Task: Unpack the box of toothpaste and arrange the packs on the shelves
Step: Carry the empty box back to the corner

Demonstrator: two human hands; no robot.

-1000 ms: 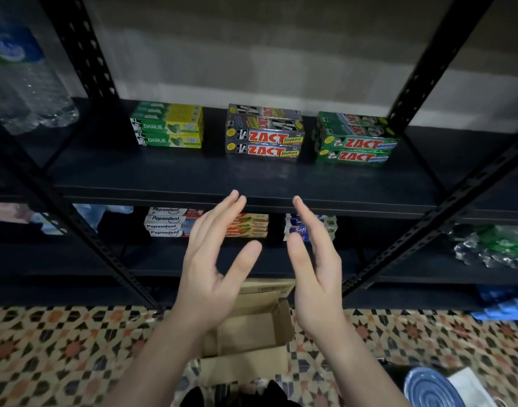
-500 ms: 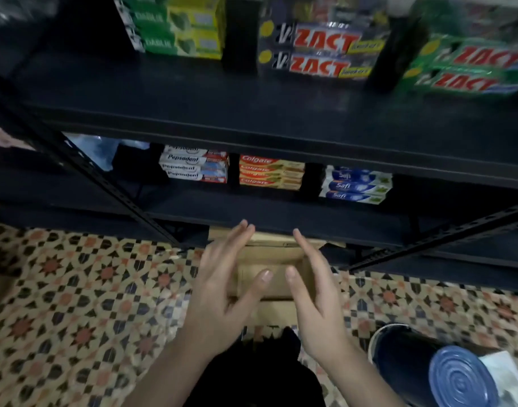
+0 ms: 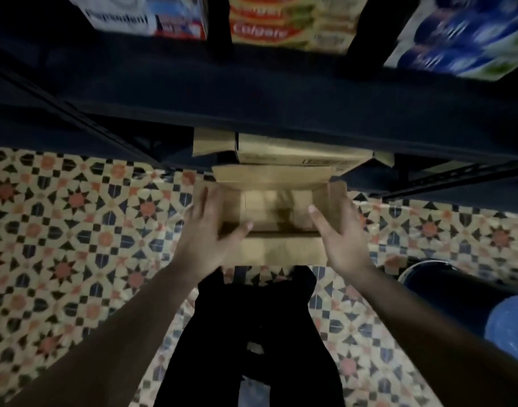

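Observation:
An open cardboard box [image 3: 273, 183] sits on the patterned floor under the dark shelf [image 3: 251, 92]; its inside looks empty. My left hand [image 3: 210, 230] reaches over its left flap with fingers spread. At the right flap my right hand [image 3: 340, 233] is spread the same way. Whether either hand touches the cardboard is blurred. On the shelf above stand Pepsodent packs [image 3: 146, 16], Colgate packs [image 3: 293, 24] and blue packs [image 3: 463, 39].
The tiled floor [image 3: 75, 230] stretches to both sides. A dark round bin with a blue lid [image 3: 510, 321] stands at the right. A diagonal shelf brace [image 3: 84, 124] crosses on the left. My dark trousers [image 3: 251, 333] fill the bottom centre.
My view has tilted down and closer to the floor. Both hands have dropped from in front of the shelves to the two sides of the open box.

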